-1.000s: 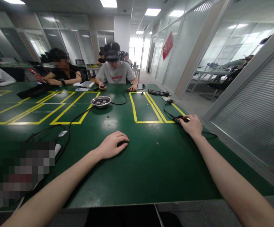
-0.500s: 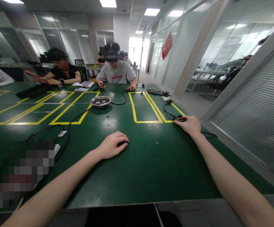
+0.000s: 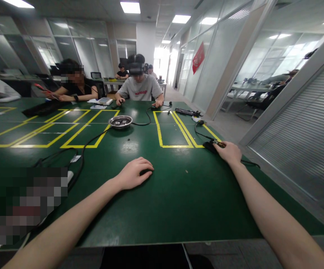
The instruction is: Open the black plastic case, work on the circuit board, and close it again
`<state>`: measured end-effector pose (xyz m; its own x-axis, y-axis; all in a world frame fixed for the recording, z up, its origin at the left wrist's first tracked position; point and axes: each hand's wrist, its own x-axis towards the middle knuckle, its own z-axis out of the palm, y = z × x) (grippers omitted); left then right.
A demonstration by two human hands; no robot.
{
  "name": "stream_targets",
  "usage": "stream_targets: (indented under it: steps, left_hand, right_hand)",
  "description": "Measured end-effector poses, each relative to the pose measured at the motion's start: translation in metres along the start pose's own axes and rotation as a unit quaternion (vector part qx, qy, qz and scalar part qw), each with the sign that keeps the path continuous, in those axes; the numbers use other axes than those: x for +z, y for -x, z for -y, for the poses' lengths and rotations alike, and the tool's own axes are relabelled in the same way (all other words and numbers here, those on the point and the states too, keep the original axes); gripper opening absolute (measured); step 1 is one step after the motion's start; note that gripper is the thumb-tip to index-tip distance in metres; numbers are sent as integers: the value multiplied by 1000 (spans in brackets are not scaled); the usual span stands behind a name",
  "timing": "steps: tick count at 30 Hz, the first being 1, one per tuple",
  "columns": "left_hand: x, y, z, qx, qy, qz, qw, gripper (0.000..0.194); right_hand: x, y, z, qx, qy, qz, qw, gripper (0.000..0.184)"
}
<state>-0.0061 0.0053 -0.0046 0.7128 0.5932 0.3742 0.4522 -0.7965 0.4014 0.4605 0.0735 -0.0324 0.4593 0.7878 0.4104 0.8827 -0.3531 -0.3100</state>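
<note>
My left hand (image 3: 136, 172) rests palm down on the green table (image 3: 162, 213), fingers stretched and slightly curved, the thumb apart from them. Nothing shows in it, only dark shadow under the palm. Further out at the right, my right hand (image 3: 229, 152) has its thumb and fingers closed on a small black object (image 3: 209, 146) with some light, metallic-looking detail at the fingertips. Its exact kind is too small to make out, and the fingers hide part of it. A black cable (image 3: 196, 130) curves from near it to a round black end (image 3: 200, 122).
A steel bowl (image 3: 120, 122) with small metal pieces stands mid-table. Yellow tape (image 3: 175, 146) marks rectangles. A folded black tripod-like item (image 3: 188, 112) lies at the back right. Cables (image 3: 80, 157) run along the left near a blurred patch. A co-worker (image 3: 139, 87) sits opposite.
In my right hand, the small black object has shifted and tilted, with more of its black part now showing to the left of the fingers. My left hand stays put.
</note>
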Motion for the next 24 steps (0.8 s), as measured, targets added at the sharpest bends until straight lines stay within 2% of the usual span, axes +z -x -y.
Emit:
stream_targets:
  steps: [3, 5, 8, 10, 12, 14, 16, 18, 20, 24]
  left_hand:
    - [0, 0, 0, -2, 1, 0, 1000, 18]
    - [1, 0, -1, -5, 5, 0, 1000, 20]
    - [1, -1, -4, -6, 13, -1, 1000, 21]
    - [1, -1, -6, -4, 19, -6, 1000, 22]
    - [-1, -1, -8, 0, 24, -15, 1000, 23]
    - [-3, -1, -11, 9, 25, -25, 999, 28]
    - [-5, -1, -13, 25, 25, -28, 999, 32]
    - [-6, -2, -16, 43, 20, -16, 999, 36]
    - [-6, -2, -19, 47, 10, 1, 999, 43]
    - [-4, -2, -22, 18, 6, 22, 1000, 48]
  right_hand:
    - [-7, 8, 18, 29, 23, 56, 998, 43]
    - [-13, 17, 37, 14, 26, 85, 996, 40]
    - [-19, 44, 71, -55, -2, 122, 991, 38]
    - [-21, 68, 97, -145, -50, 139, 978, 32]
    - [-24, 95, 122, -301, -119, 158, 933, 27]
    - [-29, 120, 143, -431, -181, 194, 862, 24]
    - [-34, 139, 155, -513, -229, 229, 795, 24]
    - [-39, 149, 160, -549, -268, 246, 753, 25]
    - [-40, 151, 159, -564, -288, 234, 738, 26]
    - [-36, 142, 152, -584, -289, 157, 743, 36]
